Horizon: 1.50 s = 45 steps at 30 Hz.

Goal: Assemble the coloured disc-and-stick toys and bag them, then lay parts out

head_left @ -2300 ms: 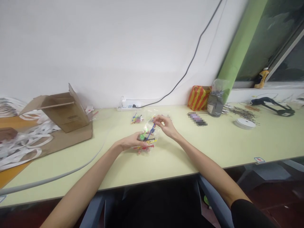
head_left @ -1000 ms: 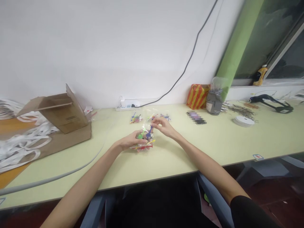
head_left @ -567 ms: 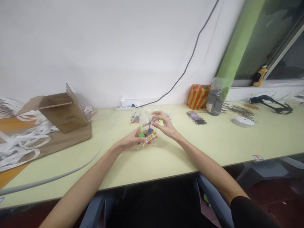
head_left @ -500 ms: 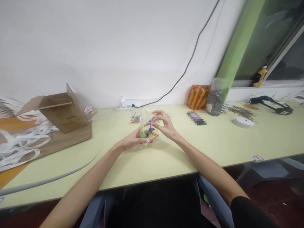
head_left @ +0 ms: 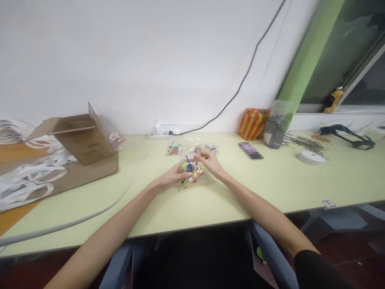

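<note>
One clear bag of coloured pieces (head_left: 194, 174): held over the middle stretch of the table (head_left: 270, 184), between its front and back edges. Contents included a blue piece (head_left: 189, 167), its stalk pointing up toward the back edge, with green, yellow and red parts crowded about it. Whether the bag touched the tabletop could not be told.

One left hand (head_left: 172, 176): closed about the bag's left side, thumb across the near face, fingers mostly hidden behind.

One right hand (head_left: 209, 163): at the bag's upper right, thumb and fingertips drawn nearly together; whether anything was pinched between them could not be told.

Three small packets of like coloured pieces, in a row near the back edge, beyond the hands: a left packet (head_left: 173, 149), a middle packet (head_left: 196, 149) partly behind the right hand, and a right packet (head_left: 211, 149).

One white power strip (head_left: 159, 135), along the back edge, a dark cable (head_left: 237, 90) running from it up the wall.

One open cardboard box (head_left: 84, 144), toward the back left corner, standing on flat cardboard (head_left: 102, 170); white straps (head_left: 33, 182) heaped on its left.

One red-and-yellow striped bag (head_left: 252, 123), at the back edge, right of the packets; a grey container (head_left: 273, 134) just beside it.

One white roll (head_left: 311, 157), farther right, nearer the back edge than the front.
</note>
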Each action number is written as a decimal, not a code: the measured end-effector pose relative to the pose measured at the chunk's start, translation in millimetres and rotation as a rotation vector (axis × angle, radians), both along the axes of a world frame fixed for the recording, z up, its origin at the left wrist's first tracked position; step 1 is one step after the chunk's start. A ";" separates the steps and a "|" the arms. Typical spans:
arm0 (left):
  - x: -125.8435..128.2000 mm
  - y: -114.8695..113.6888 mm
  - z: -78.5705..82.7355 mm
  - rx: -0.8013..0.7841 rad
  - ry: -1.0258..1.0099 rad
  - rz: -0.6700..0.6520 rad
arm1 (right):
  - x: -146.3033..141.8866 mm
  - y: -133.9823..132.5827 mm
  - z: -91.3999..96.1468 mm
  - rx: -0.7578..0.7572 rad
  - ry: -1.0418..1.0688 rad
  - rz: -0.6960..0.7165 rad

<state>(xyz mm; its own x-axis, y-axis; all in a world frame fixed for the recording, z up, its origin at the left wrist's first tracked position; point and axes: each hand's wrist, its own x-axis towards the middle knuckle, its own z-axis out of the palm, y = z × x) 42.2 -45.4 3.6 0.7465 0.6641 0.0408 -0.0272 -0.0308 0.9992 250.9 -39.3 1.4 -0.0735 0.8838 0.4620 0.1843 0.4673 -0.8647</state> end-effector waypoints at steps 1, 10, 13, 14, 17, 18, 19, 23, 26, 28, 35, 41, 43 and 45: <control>0.3 1.2 -2.0 -0.020 -0.012 0.011 | -0.5 0.6 -2.3 -0.022 0.009 -0.008; 0.7 14.9 -17.5 -0.098 -0.068 0.199 | -3.3 5.1 -12.6 -0.097 0.007 0.098; -0.7 17.4 -15.4 -0.029 -0.009 0.254 | -1.3 8.4 -15.9 -0.117 0.038 0.084; -1.2 18.6 -14.6 0.000 0.004 0.278 | -0.7 8.6 -16.4 -0.121 0.048 0.087; -2.8 23.5 -13.4 0.030 0.015 0.358 | -0.3 7.2 -15.8 -0.112 0.070 0.093; -3.2 24.9 -13.4 0.023 0.020 0.384 | -0.7 6.6 -15.4 -0.108 0.083 0.093; -3.5 25.9 -13.5 0.016 0.024 0.404 | -1.4 6.0 -15.0 -0.103 0.100 0.092; -3.3 25.8 -12.1 0.063 0.021 0.428 | -4.4 5.6 -15.3 -0.107 0.152 0.085; -3.0 22.6 -7.9 0.136 -0.055 0.470 | -5.3 5.8 -16.0 -0.113 0.171 0.107; -3.3 20.5 -4.2 0.156 -0.098 0.520 | -5.3 5.7 -16.1 -0.100 0.187 0.124; -4.3 19.2 0.3 0.182 -0.139 0.596 | -5.8 8.0 -18.5 -0.059 0.247 0.101; -6.4 22.2 -1.7 0.099 -0.134 0.550 | -4.1 5.7 -16.0 -0.053 0.230 0.075; -6.0 21.1 -1.8 0.139 -0.105 0.542 | -3.0 3.3 -13.8 -0.029 0.184 0.098; -4.8 19.4 -2.1 0.190 -0.073 0.556 | -3.0 1.3 -12.6 0.000 0.104 0.115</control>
